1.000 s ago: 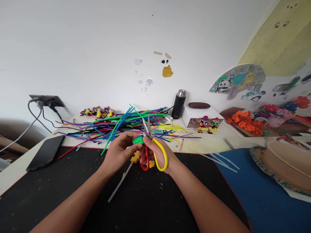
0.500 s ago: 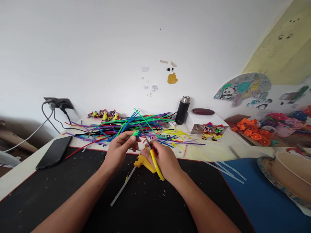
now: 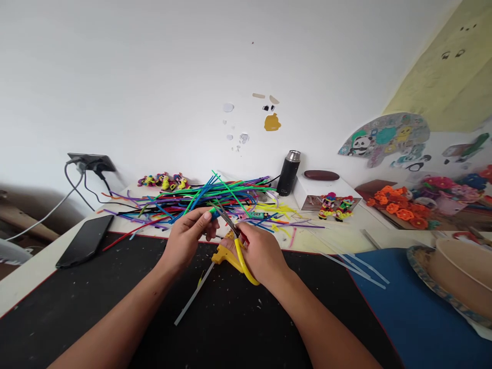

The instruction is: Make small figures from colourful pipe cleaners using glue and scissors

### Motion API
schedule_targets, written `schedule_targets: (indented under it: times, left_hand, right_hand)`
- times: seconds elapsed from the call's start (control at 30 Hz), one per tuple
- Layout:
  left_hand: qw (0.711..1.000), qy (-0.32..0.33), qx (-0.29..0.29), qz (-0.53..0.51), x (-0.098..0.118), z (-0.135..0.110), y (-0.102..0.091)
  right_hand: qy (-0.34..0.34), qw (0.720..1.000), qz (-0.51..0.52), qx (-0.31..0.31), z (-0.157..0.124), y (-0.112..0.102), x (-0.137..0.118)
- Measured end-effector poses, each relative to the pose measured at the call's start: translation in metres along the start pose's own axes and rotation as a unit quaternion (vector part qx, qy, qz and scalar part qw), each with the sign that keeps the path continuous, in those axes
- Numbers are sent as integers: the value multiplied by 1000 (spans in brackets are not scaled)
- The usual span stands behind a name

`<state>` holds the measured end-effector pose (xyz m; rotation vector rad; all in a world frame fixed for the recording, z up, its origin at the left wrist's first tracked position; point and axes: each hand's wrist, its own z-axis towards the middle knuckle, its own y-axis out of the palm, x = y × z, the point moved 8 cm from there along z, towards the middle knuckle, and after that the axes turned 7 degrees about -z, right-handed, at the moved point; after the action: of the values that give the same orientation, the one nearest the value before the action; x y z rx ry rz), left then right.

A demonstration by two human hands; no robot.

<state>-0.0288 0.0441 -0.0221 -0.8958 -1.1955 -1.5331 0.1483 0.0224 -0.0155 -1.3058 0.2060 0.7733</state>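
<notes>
Between the fingertips of my left hand [image 3: 188, 234] is a small green and blue fuzzy piece [image 3: 213, 213], mostly covered by the fingers; it looks like pipe cleaner. My right hand [image 3: 261, 251] grips scissors [image 3: 242, 259] with yellow handles, their blades pointing up and left beside the fuzzy piece. Whether the blades touch it I cannot tell. Below the hands a yellow hot glue gun [image 3: 226, 258] lies on the black mat [image 3: 215, 328], a clear glue stick [image 3: 194, 295] sticking out of its back.
Behind the hands spreads a heap of coloured pipe cleaners [image 3: 200, 197]. A black bottle [image 3: 288, 174] and a white box [image 3: 326, 189] stand by the wall, small figures [image 3: 329, 206] before the box. At left lies a phone [image 3: 85, 241]; at right, loose glue sticks [image 3: 357, 267] and a bowl [image 3: 465, 271].
The scissors have shifted slightly left, their blades now closer to the fuzzy piece. My left fingers have turned it a little, showing more blue. The glue gun stays put.
</notes>
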Motion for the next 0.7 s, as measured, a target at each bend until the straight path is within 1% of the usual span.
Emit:
schedule_targets:
  times: [0.13, 0.27, 0.37, 0.5, 0.7]
  left_hand:
    - [1000, -1, -2, 7, 3, 0, 1]
    - [1000, -7, 1, -7, 4, 1, 2]
    - [999, -26, 2, -27, 2, 1, 2]
    - [997, -60, -27, -28, -3, 2, 6]
    - [997, -67, -20, -29, -3, 3, 4]
  right_hand:
    - [-7, 1000, -10, -4, 1, 1, 0]
    - [-15, 1000, -18, -7, 1, 2, 1]
    - [-18, 999, -31, -8, 1, 3, 0]
    - [-24, 999, -48, -1, 1, 1, -1]
    - [-24, 998, -57, -7, 2, 1, 0]
